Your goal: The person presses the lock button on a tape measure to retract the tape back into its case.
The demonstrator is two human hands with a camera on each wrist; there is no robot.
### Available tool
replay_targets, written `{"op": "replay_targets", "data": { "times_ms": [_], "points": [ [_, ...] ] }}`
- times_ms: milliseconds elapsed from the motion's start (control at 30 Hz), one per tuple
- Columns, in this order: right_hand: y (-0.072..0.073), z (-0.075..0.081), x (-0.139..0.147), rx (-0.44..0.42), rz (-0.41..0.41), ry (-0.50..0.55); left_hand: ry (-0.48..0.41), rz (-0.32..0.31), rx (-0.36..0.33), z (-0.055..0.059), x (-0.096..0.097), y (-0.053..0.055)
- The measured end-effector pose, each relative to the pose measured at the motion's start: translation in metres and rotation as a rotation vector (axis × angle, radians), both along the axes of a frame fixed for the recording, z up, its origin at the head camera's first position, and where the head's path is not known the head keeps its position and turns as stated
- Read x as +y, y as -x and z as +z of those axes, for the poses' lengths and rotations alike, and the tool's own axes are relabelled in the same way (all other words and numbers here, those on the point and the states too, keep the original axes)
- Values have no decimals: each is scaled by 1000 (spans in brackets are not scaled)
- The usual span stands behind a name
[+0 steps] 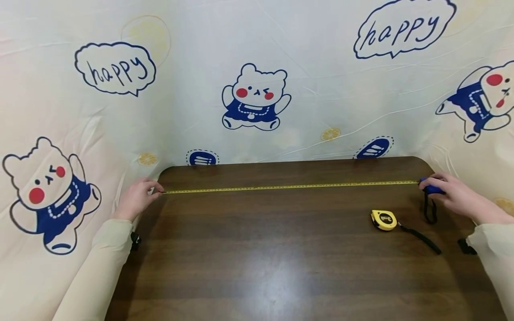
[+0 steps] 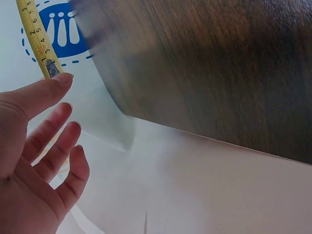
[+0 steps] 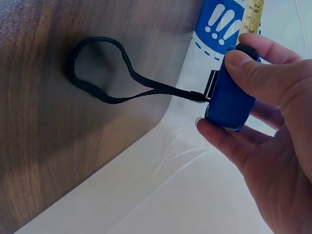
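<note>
Cloth (image 1: 184, 111), pale, printed with bears and "happy" bubbles: stands behind the counter (image 1: 241, 249), along its left, far and right edges.

Left hand (image 1: 136, 198), at the counter's far left corner: thumb and a finger pinch the metal end (image 2: 52, 68) of a tape; other fingers loosely bent and apart.

Tape (image 1: 289, 187), yellow, numbered: drawn out straight, near the far edge, from left corner to right; whether it touches the wood, cannot tell.

Tape measure, yellow (image 1: 383, 220), black strap (image 1: 421, 240) trailing toward the right edge: lies on the counter's right half, nearer the far edge.

Tape measure, blue (image 1: 435, 187), far right corner: the yellow tape issues from it; looped black cord (image 1: 431, 213) hangs.

Right hand (image 1: 458, 195), same corner: fingers clamped round the blue case.
</note>
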State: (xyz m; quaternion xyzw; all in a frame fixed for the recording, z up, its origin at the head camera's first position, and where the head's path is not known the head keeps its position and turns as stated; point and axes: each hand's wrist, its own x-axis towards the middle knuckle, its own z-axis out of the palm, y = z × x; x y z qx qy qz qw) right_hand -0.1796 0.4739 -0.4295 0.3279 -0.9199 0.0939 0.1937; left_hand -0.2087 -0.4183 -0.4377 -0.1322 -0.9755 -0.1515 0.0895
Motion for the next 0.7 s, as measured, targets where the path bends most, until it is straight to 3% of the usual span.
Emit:
{"op": "replay_targets", "data": {
  "times_ms": [167, 400, 700],
  "points": [
    [-2, -1, 1, 8, 24, 32, -2, -27, 40, 4, 4, 0],
    [4, 2, -21, 19, 49, 54, -17, -148, 12, 9, 25, 8],
    [4, 14, -40, -102, -21, 73, -35, -118, -35, 15, 38, 9]
  ]
}}
